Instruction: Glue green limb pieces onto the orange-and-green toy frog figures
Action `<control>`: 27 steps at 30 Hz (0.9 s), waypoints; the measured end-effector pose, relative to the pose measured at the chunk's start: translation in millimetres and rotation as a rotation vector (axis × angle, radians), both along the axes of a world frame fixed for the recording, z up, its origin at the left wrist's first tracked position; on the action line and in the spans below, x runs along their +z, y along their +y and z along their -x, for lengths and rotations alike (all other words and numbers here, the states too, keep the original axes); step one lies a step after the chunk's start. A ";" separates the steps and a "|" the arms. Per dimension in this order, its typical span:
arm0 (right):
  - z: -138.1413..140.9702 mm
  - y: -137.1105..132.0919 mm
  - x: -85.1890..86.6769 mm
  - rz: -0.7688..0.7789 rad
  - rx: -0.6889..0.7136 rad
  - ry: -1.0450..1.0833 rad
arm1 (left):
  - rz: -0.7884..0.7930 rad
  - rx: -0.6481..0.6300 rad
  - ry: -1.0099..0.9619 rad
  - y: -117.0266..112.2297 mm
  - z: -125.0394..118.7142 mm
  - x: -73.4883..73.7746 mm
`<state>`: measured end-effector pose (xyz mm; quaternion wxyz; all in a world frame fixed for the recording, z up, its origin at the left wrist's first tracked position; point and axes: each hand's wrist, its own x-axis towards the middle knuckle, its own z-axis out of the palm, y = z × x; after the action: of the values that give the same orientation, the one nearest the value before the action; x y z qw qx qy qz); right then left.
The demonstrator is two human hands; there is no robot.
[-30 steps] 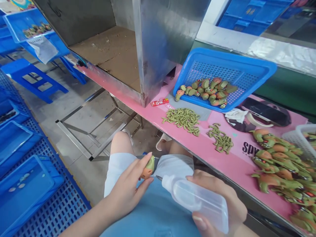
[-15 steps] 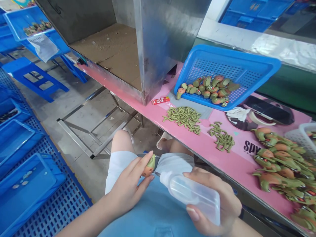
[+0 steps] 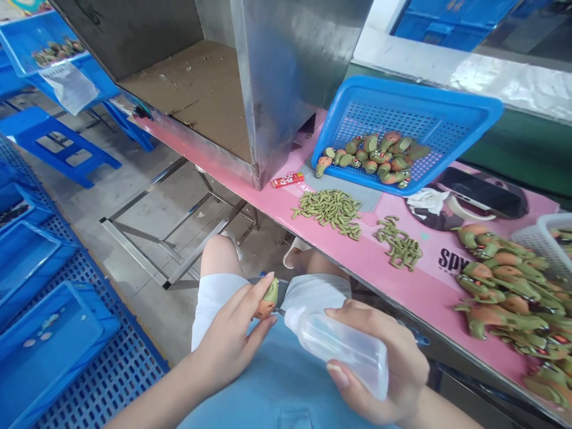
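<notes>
Between the thumb and fingers of my left hand [image 3: 236,325] is a small green and orange figurine piece [image 3: 267,300], held above my lap. My right hand [image 3: 384,351] is wrapped round a translucent squeeze bottle [image 3: 344,348], tilted so that its thin dark nozzle tip points left at the piece. The tip is at or very close to the piece's lower right side; I cannot tell whether they touch. On the pink table beyond lie a larger pile of small green curved pieces [image 3: 328,208] and a smaller pile of the same kind [image 3: 399,244].
A blue perforated basket [image 3: 473,110] holds several figurine pieces. More green and orange figurines [image 3: 504,292] are heaped at the right. A metal box [image 3: 277,77] stands on the table, near a red packet [image 3: 287,180]. Farther right lies a phone [image 3: 485,192]. Blue trays [image 3: 84,351] are at left.
The bottle in my right hand has shifted slightly left, its nozzle nearer the figurine piece. My left hand keeps its hold. The whole view has moved a little.
</notes>
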<state>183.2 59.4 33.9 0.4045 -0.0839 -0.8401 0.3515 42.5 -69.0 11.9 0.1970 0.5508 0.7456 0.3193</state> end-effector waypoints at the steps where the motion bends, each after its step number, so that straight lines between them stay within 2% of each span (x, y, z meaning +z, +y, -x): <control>1: 0.0 0.0 0.3 0.000 -0.002 -0.007 | -0.001 0.001 0.000 0.2 0.1 0.1; 27: -2.2 -0.9 -1.3 0.033 0.014 0.001 | 0.000 0.002 -0.060 -0.3 -1.2 -2.4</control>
<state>185.4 58.5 32.6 0.4012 -0.0845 -0.8344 0.3682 43.8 -69.4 9.6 0.2191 0.5402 0.7397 0.3361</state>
